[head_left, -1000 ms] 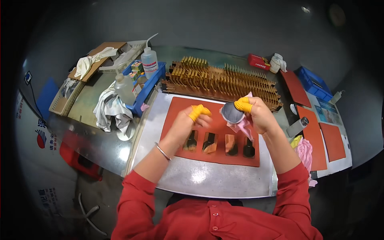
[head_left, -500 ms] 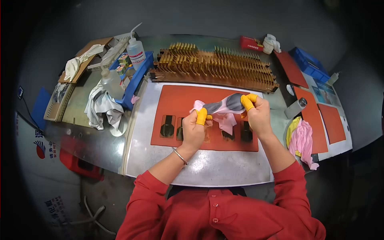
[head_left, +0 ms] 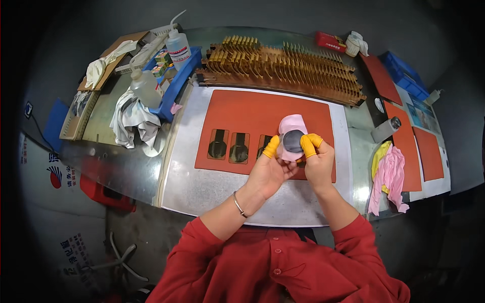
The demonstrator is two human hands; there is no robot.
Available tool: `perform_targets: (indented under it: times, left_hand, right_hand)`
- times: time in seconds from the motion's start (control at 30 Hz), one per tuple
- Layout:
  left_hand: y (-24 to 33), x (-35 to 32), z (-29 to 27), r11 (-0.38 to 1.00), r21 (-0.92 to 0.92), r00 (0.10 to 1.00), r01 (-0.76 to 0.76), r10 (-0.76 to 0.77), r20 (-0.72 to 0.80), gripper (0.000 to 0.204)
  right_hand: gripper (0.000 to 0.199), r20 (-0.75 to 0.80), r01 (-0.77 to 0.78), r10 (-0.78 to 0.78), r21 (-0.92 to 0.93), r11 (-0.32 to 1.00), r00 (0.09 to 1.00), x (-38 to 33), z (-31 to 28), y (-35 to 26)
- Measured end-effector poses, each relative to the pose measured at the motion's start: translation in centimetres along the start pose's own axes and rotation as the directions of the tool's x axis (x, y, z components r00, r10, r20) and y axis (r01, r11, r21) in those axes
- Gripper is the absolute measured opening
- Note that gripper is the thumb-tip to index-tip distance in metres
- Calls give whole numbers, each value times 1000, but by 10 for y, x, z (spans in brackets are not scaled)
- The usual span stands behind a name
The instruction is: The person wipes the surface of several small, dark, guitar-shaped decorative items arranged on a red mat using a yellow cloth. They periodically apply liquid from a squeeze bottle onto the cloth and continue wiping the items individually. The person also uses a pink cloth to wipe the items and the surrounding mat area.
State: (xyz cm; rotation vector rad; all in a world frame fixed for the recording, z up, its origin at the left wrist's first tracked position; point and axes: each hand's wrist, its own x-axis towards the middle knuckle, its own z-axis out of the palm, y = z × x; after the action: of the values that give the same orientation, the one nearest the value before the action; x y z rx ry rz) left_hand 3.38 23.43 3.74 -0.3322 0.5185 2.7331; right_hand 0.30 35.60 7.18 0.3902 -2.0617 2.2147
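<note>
My left hand (head_left: 271, 171) and my right hand (head_left: 319, 162) pinch a pink cloth (head_left: 291, 122) between them, above the right part of an orange-red mat (head_left: 252, 108). Yellow covers sit on some fingers of both hands. A dark grey round patch (head_left: 292, 142) faces up in the cloth; whether it is soiling or a separate piece I cannot tell. Several flat plates, each bearing a dark keyhole-like shape, lie in a row on the mat, among them a leftmost plate (head_left: 217, 146) and its neighbour (head_left: 239, 149). My hands partly hide the others.
Behind the mat stands a long brown rack (head_left: 283, 70) full of upright thin plates. At left, a blue tray (head_left: 174, 96) holds squeeze bottles, beside a white cloth (head_left: 134, 118). To the right are a grey bottle (head_left: 386, 130) and a second pink cloth (head_left: 388, 177).
My hands have come closer together and slightly down toward me. The pink cloth, stretched between them before with two grey patches showing, is now gathered around one round patch.
</note>
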Motion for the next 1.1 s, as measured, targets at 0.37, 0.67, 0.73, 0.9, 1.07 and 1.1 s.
perform_targets:
  times: [0.37, 0.67, 0.73, 0.9, 1.07, 1.1]
  left_hand:
    - [9, 1, -3, 699, 586, 889, -409, 451, 82, 12]
    - [20, -10, 4, 241, 811, 701, -534, 663, 264, 17]
    - [18, -3, 0, 383, 758, 745, -528, 638, 196, 20]
    - [2, -11, 7, 802, 439, 901, -404, 432, 41, 15]
    - [15, -12, 1, 709, 501, 838, -495, 542, 62, 19]
    - [27, -7, -5, 762, 431, 871, -483, 471, 143, 21]
  right_hand:
    - [6, -31, 245, -257, -214, 946, 966, -23, 1, 17]
    - [10, 26, -225, 224, 28, 974, 974, -30, 9, 11]
    - [13, -9, -245, 249, 135, 960, 969, -32, 16, 13]
    - [14, -58, -232, 250, 220, 947, 966, -33, 22, 19]
    - [14, 170, -33, 67, -198, 980, 983, -27, 8, 10]
    - [15, 236, 221, -141, -361, 906, 961, -20, -2, 6]
